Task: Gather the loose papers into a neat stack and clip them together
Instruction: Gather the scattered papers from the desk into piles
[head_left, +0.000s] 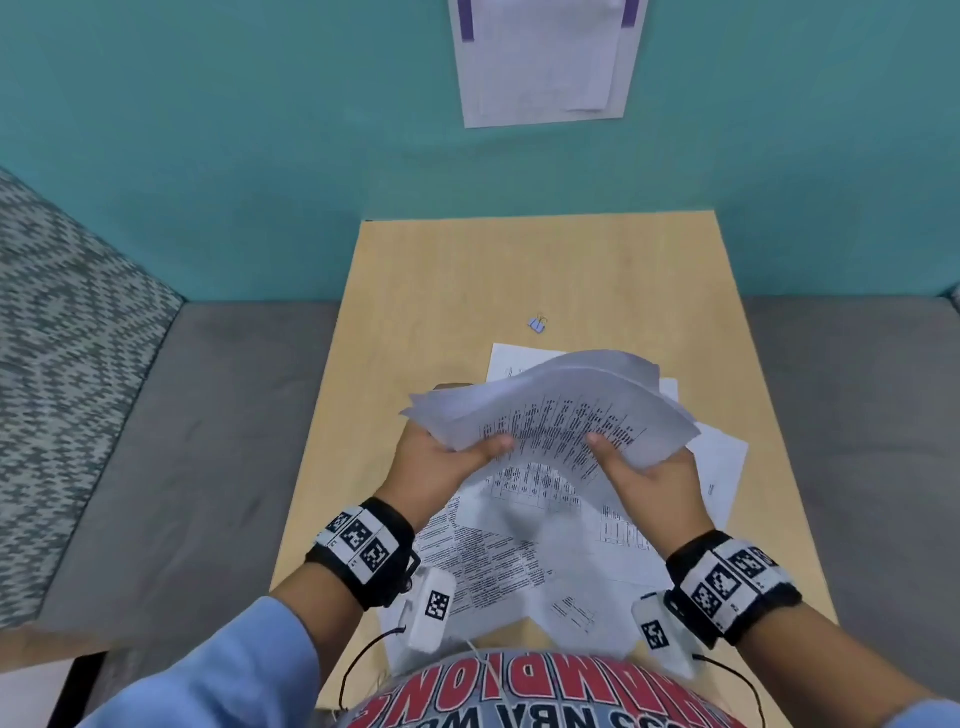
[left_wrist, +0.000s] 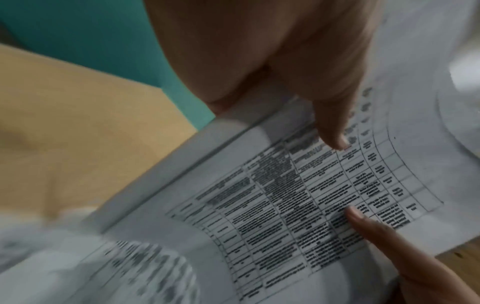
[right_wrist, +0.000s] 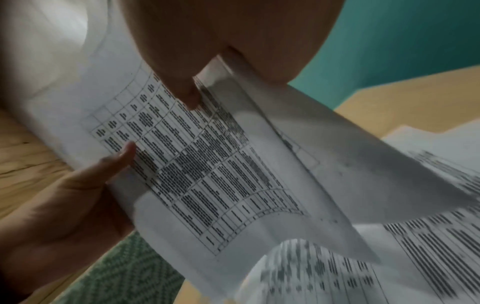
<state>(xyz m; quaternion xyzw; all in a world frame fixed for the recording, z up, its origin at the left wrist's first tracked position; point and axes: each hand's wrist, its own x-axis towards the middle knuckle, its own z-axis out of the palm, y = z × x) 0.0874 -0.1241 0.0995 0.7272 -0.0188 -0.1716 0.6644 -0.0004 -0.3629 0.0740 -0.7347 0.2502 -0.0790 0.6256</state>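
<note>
Both hands hold a bundle of printed papers (head_left: 556, 410) up above the wooden table (head_left: 431, 291); the sheets curve and fan at the far edges. My left hand (head_left: 447, 457) grips the bundle's near left edge, thumb on top. My right hand (head_left: 644, 467) grips the near right edge the same way. In the left wrist view the thumb presses on the papers' printed table (left_wrist: 298, 205); in the right wrist view the papers (right_wrist: 207, 164) are pinched likewise. More loose sheets (head_left: 493, 556) lie scattered on the table beneath. A small pale blue binder clip (head_left: 538, 324) lies beyond the papers.
A teal wall (head_left: 260, 156) stands behind the table with a sheet of paper (head_left: 545, 57) taped to it. A grey seat (head_left: 182, 441) flanks the table on the left and a grey surface lies on the right. A patterned cushion (head_left: 62, 338) is at far left.
</note>
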